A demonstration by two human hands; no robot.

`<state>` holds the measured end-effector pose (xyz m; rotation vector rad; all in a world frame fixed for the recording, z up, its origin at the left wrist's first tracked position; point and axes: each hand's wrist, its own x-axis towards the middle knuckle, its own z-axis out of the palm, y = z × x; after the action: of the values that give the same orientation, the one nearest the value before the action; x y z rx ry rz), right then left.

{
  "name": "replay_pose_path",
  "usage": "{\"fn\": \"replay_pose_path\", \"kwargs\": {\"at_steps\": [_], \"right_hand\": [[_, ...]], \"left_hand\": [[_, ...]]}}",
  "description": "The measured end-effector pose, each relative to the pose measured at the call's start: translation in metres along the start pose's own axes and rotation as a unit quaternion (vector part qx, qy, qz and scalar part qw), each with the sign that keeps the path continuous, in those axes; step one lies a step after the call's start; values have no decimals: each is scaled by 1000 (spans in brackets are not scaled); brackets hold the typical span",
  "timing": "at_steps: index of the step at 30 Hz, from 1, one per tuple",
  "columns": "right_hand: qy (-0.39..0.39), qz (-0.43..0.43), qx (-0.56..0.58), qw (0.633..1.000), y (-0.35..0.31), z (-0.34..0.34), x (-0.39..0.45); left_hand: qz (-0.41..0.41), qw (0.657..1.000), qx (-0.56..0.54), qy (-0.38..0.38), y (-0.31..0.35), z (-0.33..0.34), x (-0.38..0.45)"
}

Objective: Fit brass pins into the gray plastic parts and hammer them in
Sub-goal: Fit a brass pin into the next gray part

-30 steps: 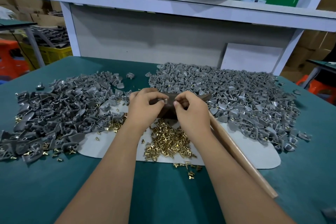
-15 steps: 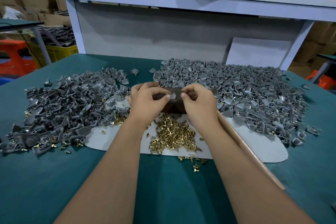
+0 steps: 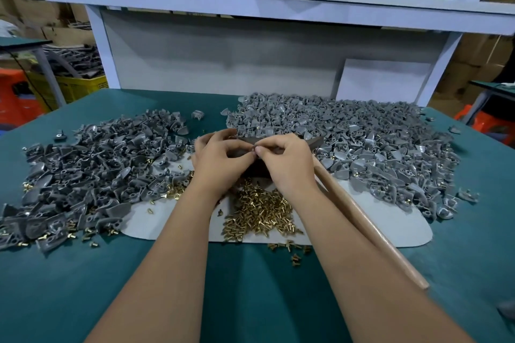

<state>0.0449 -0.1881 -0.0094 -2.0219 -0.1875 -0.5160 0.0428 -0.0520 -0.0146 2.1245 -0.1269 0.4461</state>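
Observation:
My left hand (image 3: 220,160) and my right hand (image 3: 287,161) meet fingertip to fingertip above a dark brown block (image 3: 259,168) at the table's middle. Between the fingertips is a small gray plastic part (image 3: 252,151), mostly hidden; whether a pin is in it I cannot tell. A heap of brass pins (image 3: 262,211) lies just below my hands on a pale mat (image 3: 390,228). One pile of gray plastic parts (image 3: 89,172) spreads to the left, a larger pile (image 3: 362,145) to the right. A hammer's wooden handle (image 3: 370,223) runs from under my right wrist toward the near right.
The table has a teal cover (image 3: 250,287). A white frame with a gray back panel (image 3: 223,58) stands behind the piles, with a shelf above. A yellow crate (image 3: 69,86) and orange stools sit off the left edge. Loose pins lie near the mat's front edge (image 3: 292,252).
My two hands have drawn closer until the fingertips touch over the block. The view has shifted slightly; the piles and hammer handle stay put.

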Motion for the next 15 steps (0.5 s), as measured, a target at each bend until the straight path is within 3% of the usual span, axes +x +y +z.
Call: {"fn": "replay_pose_path", "kwargs": {"at_steps": [15], "right_hand": [[-5,-15,-101,995,1,0,4]], "left_hand": [[-13,1000,-4,5,3,0,-3]]}}
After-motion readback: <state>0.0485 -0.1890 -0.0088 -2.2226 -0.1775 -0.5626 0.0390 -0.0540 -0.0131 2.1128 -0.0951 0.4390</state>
